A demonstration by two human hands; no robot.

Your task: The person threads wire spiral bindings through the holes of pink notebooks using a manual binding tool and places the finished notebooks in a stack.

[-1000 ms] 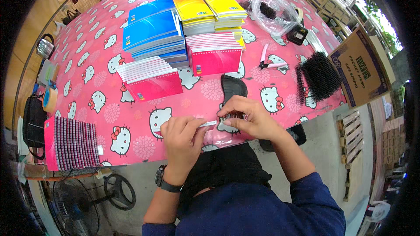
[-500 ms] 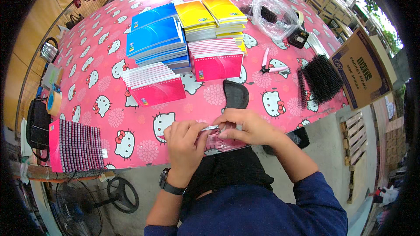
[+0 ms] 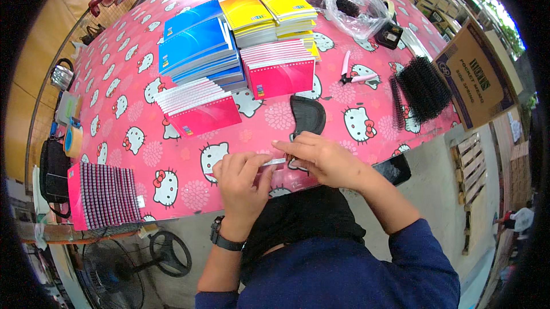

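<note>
Thin notebook (image 3: 274, 161) pinched in my left grip (image 3: 242, 178) at the near edge of the worktop (image 3: 184, 155)

I have my left grip closed on the thin notebook, thumb on one side and fingers on the other, its white edge showing toward my right. My right grip (image 3: 323, 161) is at the notebook's right end, index finger stretched out above it and the other fingers curled below; I cannot tell whether it is closed on anything. A dark watch (image 3: 218, 234) circles my left wrist.

Just beyond my right grip lies a curved black pad (image 3: 309, 115). Past it, two fanned stacks of pink notebooks, the left stack (image 3: 206, 117) and the right stack (image 3: 285, 78), stand in front of blue notebooks (image 3: 193, 46) and yellow notebooks (image 3: 247, 11). To my right are pink-handled pliers (image 3: 361, 77), a bunch of black coils (image 3: 424, 91) and, just beside the coils, a cardboard box (image 3: 476, 74). Farther off, a clear plastic bag (image 3: 337, 21) holds something dark. At the worktop's left end, a row of coil-bound notebooks (image 3: 109, 196) lies near a roll of tan tape (image 3: 73, 141).
</note>
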